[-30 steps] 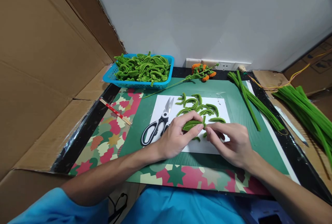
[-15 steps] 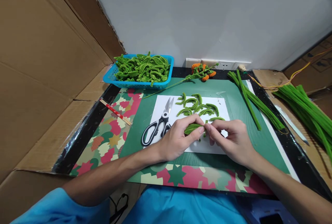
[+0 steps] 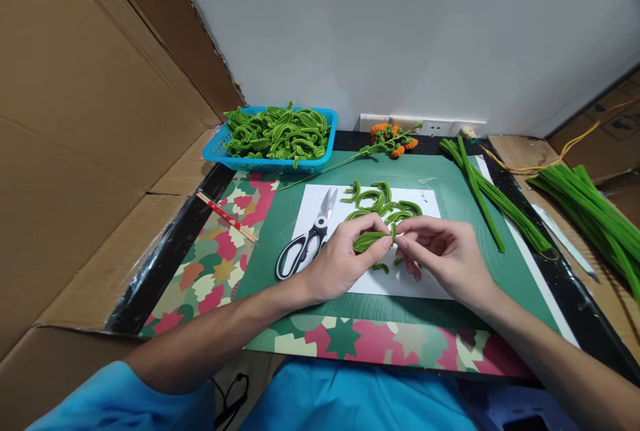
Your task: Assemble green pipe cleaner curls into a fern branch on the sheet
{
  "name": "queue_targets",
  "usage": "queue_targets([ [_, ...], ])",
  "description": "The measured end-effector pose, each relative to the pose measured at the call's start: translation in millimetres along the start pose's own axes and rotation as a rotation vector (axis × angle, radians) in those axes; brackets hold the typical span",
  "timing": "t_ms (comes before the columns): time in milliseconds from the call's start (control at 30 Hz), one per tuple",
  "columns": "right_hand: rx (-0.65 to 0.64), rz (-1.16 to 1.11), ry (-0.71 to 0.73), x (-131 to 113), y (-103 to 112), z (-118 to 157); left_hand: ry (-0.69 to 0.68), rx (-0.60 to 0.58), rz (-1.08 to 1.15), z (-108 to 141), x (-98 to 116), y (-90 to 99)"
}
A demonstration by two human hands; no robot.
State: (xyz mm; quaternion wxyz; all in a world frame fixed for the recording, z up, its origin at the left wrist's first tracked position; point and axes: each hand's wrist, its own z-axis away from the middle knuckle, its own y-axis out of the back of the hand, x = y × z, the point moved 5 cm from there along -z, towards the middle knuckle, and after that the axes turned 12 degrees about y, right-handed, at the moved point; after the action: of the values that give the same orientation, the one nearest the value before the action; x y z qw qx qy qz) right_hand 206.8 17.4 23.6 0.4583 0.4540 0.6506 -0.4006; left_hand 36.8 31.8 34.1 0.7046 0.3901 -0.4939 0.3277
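My left hand (image 3: 337,264) is closed around a fuzzy green pipe-cleaner leaf (image 3: 367,241), gripping it between thumb and fingers. The thumb and forefinger of my right hand (image 3: 453,254) pinch the leaf's right end, where a short green strip (image 3: 393,230) sticks upward. Beneath both hands lies a white paper sheet (image 3: 365,283). Several curled green pipe-cleaner pieces (image 3: 370,200) rest on it, partly hidden by my fingers. Scissors (image 3: 303,248) with black and white handles lie to the left of my left hand, blades pointing away.
A blue basket (image 3: 270,165) heaped with green pipe-cleaner pieces stands at the back left. Behind the paper lies an orange flower stem (image 3: 395,141). Bundles of green pipe cleaners (image 3: 500,198) lie on the right, near a metal blade (image 3: 565,242). Red-wrapped chopsticks (image 3: 227,216) are at left.
My right hand's fingers have shifted and lifted slightly at the leaf's end, where the short strip now stands upright. My left hand keeps its hold. The view has shifted slightly.
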Motion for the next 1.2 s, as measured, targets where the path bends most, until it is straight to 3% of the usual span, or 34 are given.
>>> queue_targets([
  [267,0.033,-0.092,-0.018,5,-9,6,-0.058,0.027,-0.017,2,-1,-3.1],
  [500,0.01,-0.073,-0.009,3,-8,3,0.034,-0.038,0.187,0,-12,-9.9],
  [700,-0.021,-0.015,0.012,3,-2,0,0.077,-0.038,0.216,-3,-12,-7.3],
  [1033,-0.049,0.377,0.254,-10,-1,3,0.1,-0.007,0.245,-4,-9,-1.3],
  [1200,-0.155,0.544,0.404,-15,-1,3,0.107,-0.028,0.225,-4,-12,-2.0],
])
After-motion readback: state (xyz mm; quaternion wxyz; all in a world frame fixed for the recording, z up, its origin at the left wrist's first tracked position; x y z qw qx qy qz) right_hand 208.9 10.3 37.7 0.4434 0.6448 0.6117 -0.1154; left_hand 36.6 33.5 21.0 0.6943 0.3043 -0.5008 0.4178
